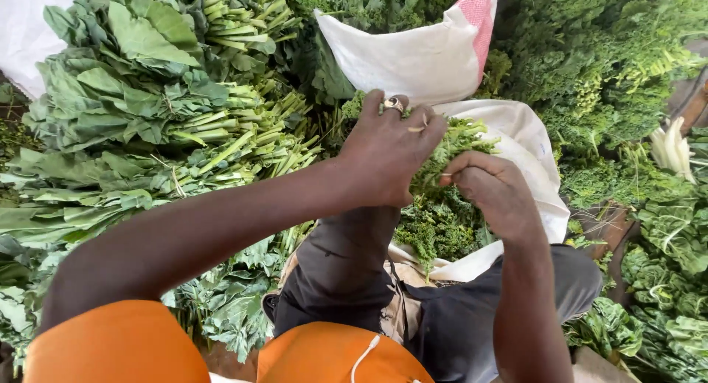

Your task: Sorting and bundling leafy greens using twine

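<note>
Two hands, left (387,151) and right (493,193), grip a kale bunch (441,206) over a white sack (527,143); holding the stems tight keeps it together.

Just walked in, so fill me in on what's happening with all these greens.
A person in orange sleeves holds a bunch of curly kale over a white sack on their lap. The left hand, wearing a ring, and the right hand both grip it. Stacked bundles of flat leafy greens lie to the left.
</note>
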